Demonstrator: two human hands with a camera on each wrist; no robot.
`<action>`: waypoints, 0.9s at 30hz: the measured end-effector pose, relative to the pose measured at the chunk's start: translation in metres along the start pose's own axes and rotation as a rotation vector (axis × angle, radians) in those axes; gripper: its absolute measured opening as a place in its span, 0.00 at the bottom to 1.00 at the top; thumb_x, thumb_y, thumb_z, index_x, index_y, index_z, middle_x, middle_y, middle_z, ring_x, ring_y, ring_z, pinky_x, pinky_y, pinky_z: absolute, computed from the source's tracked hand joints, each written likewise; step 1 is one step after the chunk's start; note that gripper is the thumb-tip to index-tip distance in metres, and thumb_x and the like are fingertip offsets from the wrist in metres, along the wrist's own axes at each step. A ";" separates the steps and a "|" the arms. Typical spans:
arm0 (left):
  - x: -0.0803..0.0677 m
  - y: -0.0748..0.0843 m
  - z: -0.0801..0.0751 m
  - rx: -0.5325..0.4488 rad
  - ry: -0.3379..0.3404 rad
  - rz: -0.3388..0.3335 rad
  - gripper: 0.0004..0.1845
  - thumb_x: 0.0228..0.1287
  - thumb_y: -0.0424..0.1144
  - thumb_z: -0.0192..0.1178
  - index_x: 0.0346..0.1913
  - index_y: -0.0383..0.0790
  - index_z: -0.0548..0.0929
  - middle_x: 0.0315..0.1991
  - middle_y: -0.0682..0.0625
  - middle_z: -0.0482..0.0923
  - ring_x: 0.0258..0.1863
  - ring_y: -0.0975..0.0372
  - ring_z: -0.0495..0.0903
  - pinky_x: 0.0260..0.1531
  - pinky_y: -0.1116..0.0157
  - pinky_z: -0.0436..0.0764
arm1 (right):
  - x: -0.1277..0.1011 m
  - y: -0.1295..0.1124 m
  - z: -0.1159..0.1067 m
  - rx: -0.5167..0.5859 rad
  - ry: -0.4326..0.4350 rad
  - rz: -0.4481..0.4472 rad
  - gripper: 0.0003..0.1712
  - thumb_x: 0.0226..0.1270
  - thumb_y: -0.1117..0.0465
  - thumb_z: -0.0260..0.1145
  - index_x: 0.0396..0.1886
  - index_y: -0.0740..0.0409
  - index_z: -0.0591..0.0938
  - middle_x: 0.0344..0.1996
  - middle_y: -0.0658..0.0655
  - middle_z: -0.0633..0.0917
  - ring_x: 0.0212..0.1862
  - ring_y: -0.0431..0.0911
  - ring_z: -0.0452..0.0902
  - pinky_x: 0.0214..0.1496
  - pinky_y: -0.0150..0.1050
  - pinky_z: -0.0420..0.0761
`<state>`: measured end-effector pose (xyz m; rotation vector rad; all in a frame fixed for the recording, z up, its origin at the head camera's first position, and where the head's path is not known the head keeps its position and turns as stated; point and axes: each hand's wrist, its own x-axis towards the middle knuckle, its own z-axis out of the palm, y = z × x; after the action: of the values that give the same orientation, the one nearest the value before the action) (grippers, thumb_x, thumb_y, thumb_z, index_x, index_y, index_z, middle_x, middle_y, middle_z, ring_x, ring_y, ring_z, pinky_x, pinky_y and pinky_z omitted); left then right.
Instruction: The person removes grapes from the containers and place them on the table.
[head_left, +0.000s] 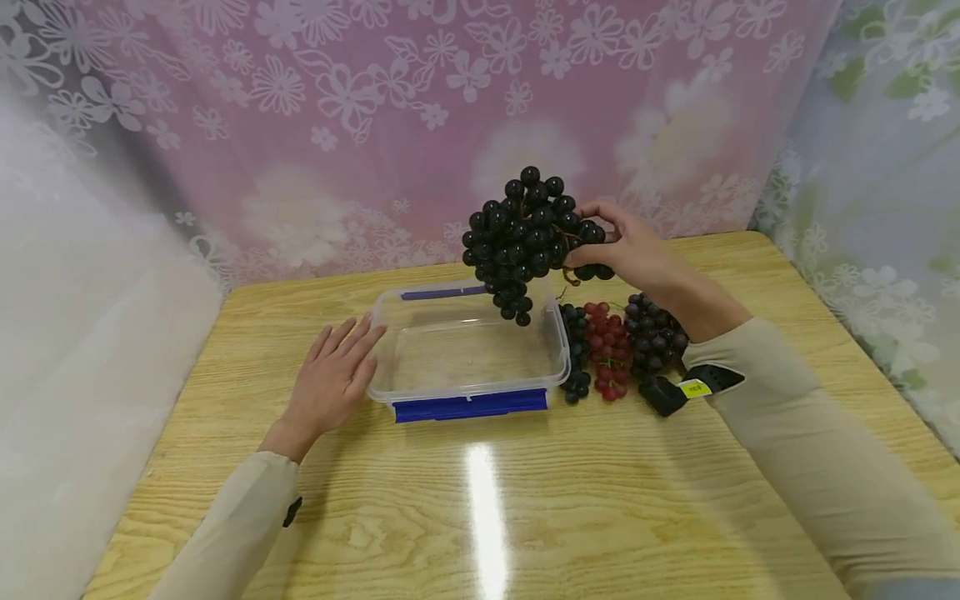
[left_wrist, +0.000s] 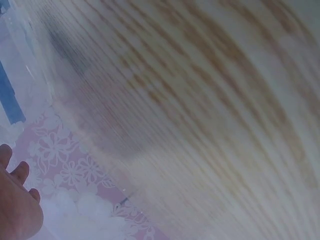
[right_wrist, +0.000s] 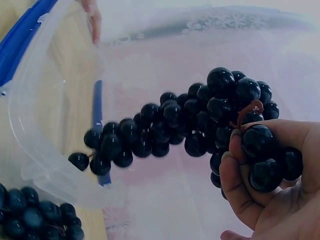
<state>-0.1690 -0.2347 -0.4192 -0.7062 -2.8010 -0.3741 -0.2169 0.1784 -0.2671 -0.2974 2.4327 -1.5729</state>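
A large bunch of black grapes (head_left: 517, 237) hangs over the right back part of a clear plastic box (head_left: 468, 392) with blue clips. My right hand (head_left: 637, 254) grips the bunch near its brown stem; in the right wrist view the fingers of the right hand (right_wrist: 270, 185) curl around the stem end. At the box's left side rests my left hand (head_left: 333, 379), fingers straight, fingertips touching the rim. Only part of the left hand (left_wrist: 17, 200) shows in the left wrist view. No lid is seen on the box.
Right of the box lie a dark bunch of grapes (head_left: 576, 387), a red bunch (head_left: 609, 342) and a purple-black bunch (head_left: 652, 333), side by side on the wooden table (head_left: 375, 517). A pink floral curtain (head_left: 420, 150) hangs behind the table.
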 end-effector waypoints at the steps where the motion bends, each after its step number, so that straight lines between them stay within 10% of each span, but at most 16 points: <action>1: 0.000 0.000 0.000 0.000 0.001 0.000 0.26 0.77 0.47 0.40 0.74 0.49 0.61 0.74 0.49 0.52 0.72 0.52 0.49 0.70 0.51 0.40 | -0.001 0.000 -0.003 0.007 0.009 0.001 0.36 0.63 0.56 0.68 0.69 0.49 0.63 0.72 0.54 0.51 0.67 0.56 0.53 0.64 0.61 0.56; 6: 0.001 0.000 0.002 -0.007 -0.001 -0.007 0.26 0.76 0.44 0.43 0.74 0.50 0.60 0.74 0.49 0.52 0.72 0.52 0.50 0.70 0.51 0.40 | -0.002 -0.001 -0.020 0.082 0.067 -0.043 0.30 0.66 0.56 0.65 0.65 0.46 0.65 0.73 0.50 0.48 0.66 0.52 0.53 0.65 0.54 0.54; 12: 0.001 0.000 0.003 -0.011 -0.001 -0.007 0.26 0.76 0.45 0.42 0.74 0.50 0.60 0.74 0.49 0.51 0.72 0.52 0.49 0.70 0.51 0.39 | -0.001 -0.005 -0.038 0.177 0.139 -0.151 0.13 0.68 0.62 0.64 0.50 0.48 0.75 0.59 0.52 0.66 0.45 0.46 0.71 0.43 0.38 0.65; 27: 0.004 -0.001 0.005 -0.022 0.016 -0.003 0.25 0.78 0.48 0.38 0.74 0.50 0.60 0.74 0.49 0.51 0.72 0.52 0.49 0.70 0.51 0.40 | -0.005 -0.007 -0.079 0.467 0.314 -0.267 0.20 0.58 0.72 0.70 0.49 0.58 0.76 0.54 0.57 0.74 0.43 0.45 0.77 0.32 0.31 0.69</action>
<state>-0.1735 -0.2329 -0.4229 -0.7004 -2.7872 -0.4093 -0.2352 0.2458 -0.2292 -0.3157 2.2027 -2.4022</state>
